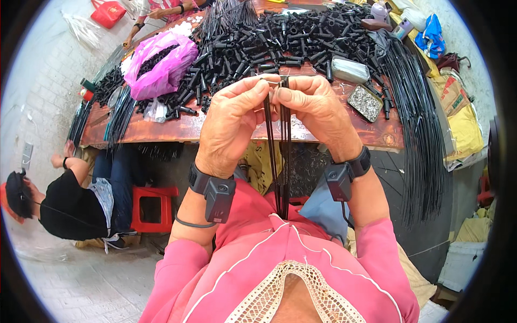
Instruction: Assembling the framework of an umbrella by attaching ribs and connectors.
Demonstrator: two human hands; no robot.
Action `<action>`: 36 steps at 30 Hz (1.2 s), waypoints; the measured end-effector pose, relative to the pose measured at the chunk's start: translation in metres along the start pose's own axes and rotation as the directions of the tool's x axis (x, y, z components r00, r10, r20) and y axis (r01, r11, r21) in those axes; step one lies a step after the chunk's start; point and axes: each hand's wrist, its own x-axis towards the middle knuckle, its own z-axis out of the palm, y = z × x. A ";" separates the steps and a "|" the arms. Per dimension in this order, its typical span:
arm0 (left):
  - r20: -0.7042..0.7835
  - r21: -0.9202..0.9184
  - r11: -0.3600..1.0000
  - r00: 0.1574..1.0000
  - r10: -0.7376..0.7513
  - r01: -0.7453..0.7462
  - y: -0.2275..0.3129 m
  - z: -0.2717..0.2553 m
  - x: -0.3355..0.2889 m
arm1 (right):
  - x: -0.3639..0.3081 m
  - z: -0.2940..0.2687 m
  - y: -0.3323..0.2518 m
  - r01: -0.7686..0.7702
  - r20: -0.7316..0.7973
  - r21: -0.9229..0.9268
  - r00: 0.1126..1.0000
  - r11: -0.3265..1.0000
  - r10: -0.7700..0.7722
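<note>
My left hand (234, 118) and my right hand (318, 105) are raised together over the near edge of the table, their fingertips almost meeting. Between them hang several long, thin black rods (285, 156), reaching down toward my lap. The fingers of each hand are pinched at the upper ends of these rods. A fine pale wire-like piece (275, 82) seems to span the gap between the two thumbs. How the rod ends are joined there is too small to make out.
A large heap of black tubular plastic parts (247, 48) covers the reddish wooden table (183, 126). Near my right hand are a metal tin of small pieces (365, 103) and a clear box (350, 70). Long black rods (417, 140) overhang the right edge. Two co-workers sit leftward, one beside a red stool (154, 222).
</note>
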 end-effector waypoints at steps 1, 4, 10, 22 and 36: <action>0.008 0.004 1.000 1.000 0.001 -0.001 0.001 0.002 -0.001 | 0.000 -0.002 -0.002 0.008 -0.003 -0.002 1.000 1.000 -0.008; 0.013 0.002 0.999 0.999 0.032 -0.032 0.002 0.006 -0.004 | 0.000 -0.001 -0.006 0.029 0.102 -0.024 0.994 0.999 -0.026; -0.223 0.084 0.949 0.922 0.315 -0.304 -0.024 0.016 0.002 | -0.011 0.027 -0.002 0.088 -0.237 -0.347 0.955 0.934 -0.178; -0.208 -0.107 0.976 0.965 0.163 -0.188 -0.029 -0.018 0.019 | 0.018 0.004 0.029 0.058 -0.146 -0.143 0.986 0.988 -0.079; -0.157 0.976 -0.029 0.789 0.593 0.216 -0.042 -0.169 -0.002 | 0.036 -0.024 0.045 -0.020 -0.171 -0.115 0.985 0.993 0.000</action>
